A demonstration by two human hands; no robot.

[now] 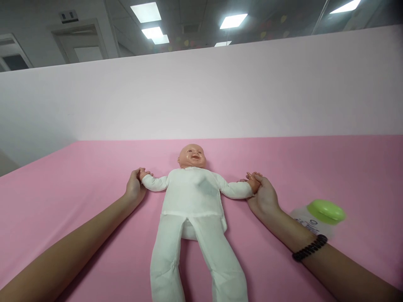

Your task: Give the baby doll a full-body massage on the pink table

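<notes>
A baby doll lies on its back in the lower middle of the frame, its head toward the far wall and its arms spread wide. Its head is smooth, glossy vinyl with a moulded smile, and a white cloth suit with soft, wrinkled legs covers its body, with a grey patch on the chest. The person's left hand is closed around the doll's small vinyl hand on the left of the frame. The right hand is closed the same way around the doll's other hand, so the two hands are well apart, one on each side of the doll. A black beaded bracelet circles the right wrist. Just beyond that wrist, toward the right of the frame, lies a white container with a rounded green cap; its label has dark print too blurred to read. Everything rests on a smooth pink counter, backed by a pale pink wall. A doorway and bright ceiling lights show at the upper left.
</notes>
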